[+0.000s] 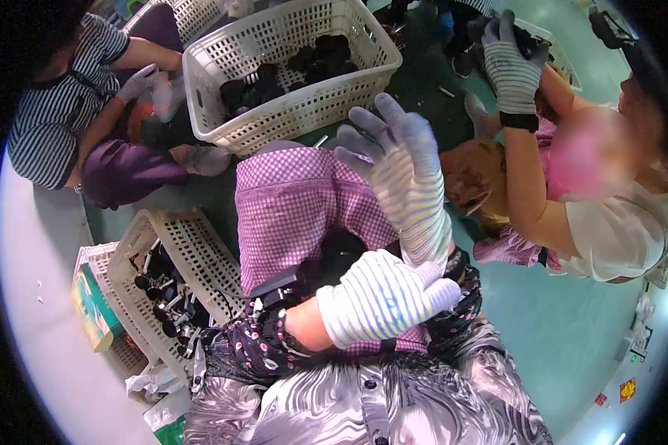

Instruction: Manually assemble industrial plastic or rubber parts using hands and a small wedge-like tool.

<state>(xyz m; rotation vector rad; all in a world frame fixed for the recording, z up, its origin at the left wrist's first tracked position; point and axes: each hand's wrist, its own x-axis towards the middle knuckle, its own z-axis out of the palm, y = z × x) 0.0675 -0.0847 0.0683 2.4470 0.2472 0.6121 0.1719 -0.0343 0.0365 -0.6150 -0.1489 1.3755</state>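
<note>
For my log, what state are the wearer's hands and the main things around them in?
Left hand: gloved, fingers bent at the right wrist; whether it grips the cuff is unclear.
Right hand: gloved, raised, open, holding nothing.
Large white basket: open-topped, partly filled with dark pieces.
Smaller basket: open-topped, holding mixed dark and silvery parts.
Checked cloth: draped over the lap.
</note>
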